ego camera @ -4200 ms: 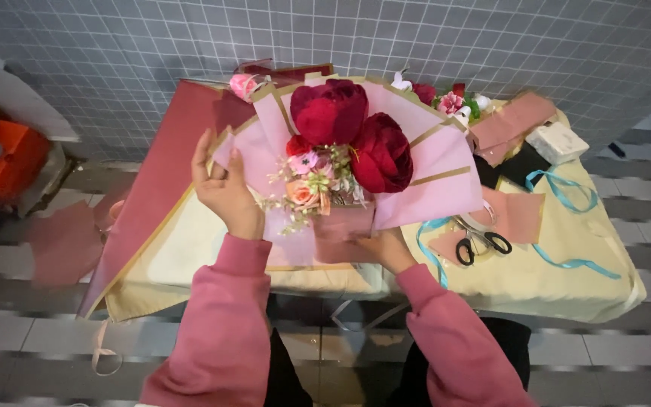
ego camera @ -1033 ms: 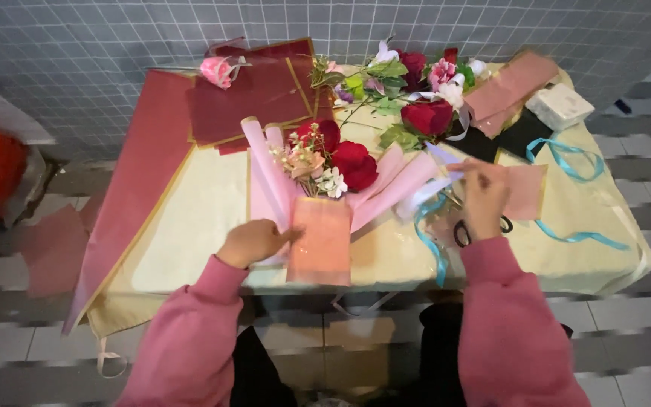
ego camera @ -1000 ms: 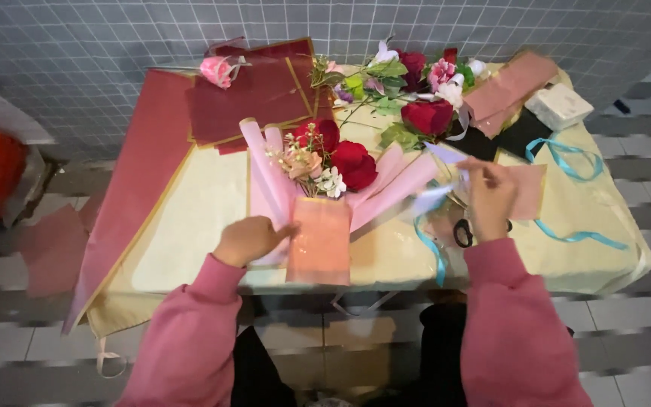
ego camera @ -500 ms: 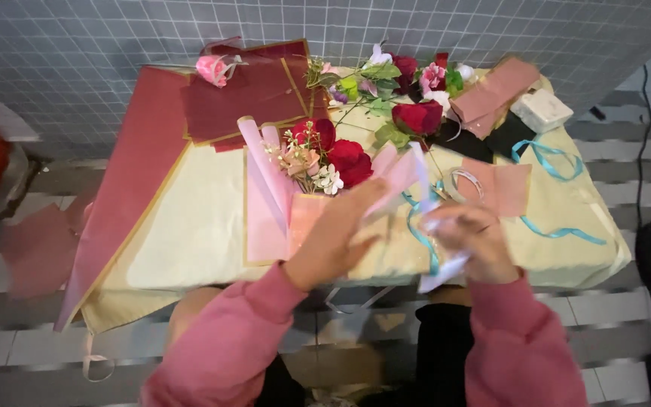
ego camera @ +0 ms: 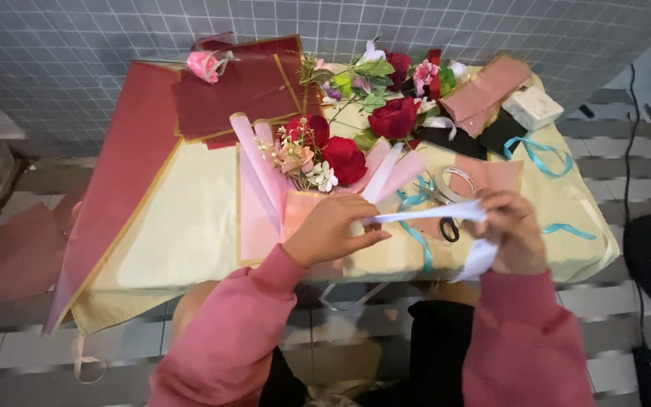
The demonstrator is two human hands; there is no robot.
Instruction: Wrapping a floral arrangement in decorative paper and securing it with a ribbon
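Observation:
A white ribbon point(ego camera: 431, 214) is stretched between my two hands above the table's front edge. My left hand point(ego camera: 334, 228) pinches one end and my right hand point(ego camera: 514, 229) grips the other, with a loose tail hanging below it. Just behind my left hand lies a bouquet point(ego camera: 318, 162) of red roses and small pale flowers, wrapped in pink paper, flat on the cream-covered table point(ego camera: 182, 234).
Black-handled scissors point(ego camera: 450, 228) and teal ribbon point(ego camera: 418, 241) lie under the stretched ribbon. Loose roses and greenery point(ego camera: 386, 90), dark red wrapping sheets point(ego camera: 242, 87), pink paper point(ego camera: 484, 87) and a small white box point(ego camera: 533, 107) fill the table's back. A tiled wall stands behind.
I laid the wrapped bouquet down on the table. My right hand picked up a white ribbon, my left hand left the bouquet and took its other end, and the ribbon is now pulled taut.

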